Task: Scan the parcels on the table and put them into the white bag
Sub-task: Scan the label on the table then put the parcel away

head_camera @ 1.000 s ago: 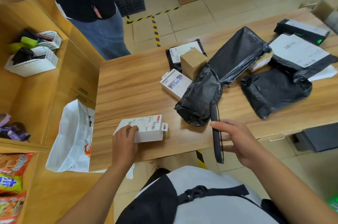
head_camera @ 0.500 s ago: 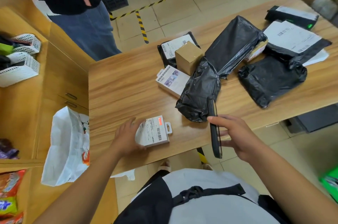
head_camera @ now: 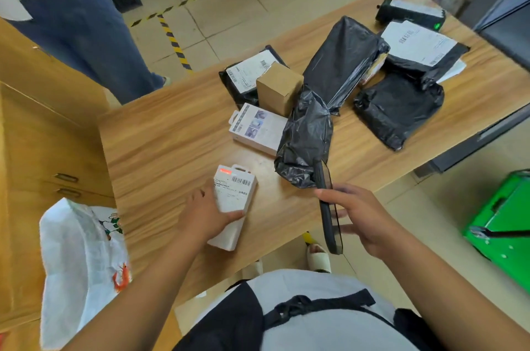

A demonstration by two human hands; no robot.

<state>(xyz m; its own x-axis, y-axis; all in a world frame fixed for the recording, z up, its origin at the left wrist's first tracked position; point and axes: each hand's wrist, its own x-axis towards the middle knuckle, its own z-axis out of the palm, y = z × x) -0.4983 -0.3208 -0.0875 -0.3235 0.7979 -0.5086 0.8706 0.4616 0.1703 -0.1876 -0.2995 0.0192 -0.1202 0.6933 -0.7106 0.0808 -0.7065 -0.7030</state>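
My left hand grips a small white box near the table's front edge, its barcode label facing up. Held edge-on in my right hand is a black phone-like scanner, just right of the box. The white bag with a shrimp print hangs open below the table's left corner. Several parcels lie further back: a white picture box, a brown carton, a crumpled black bag, a long black bag, and more black mailers.
The wooden table has bare surface on its left half. A person in jeans stands beyond the far left corner. Wooden cabinets line the left. A green crate sits on the floor at right. A black device lies at the table's back.
My left hand has turned the white box from lying crosswise to pointing away from me and now grips its lower end. The scanner hand stayed close by on the right.
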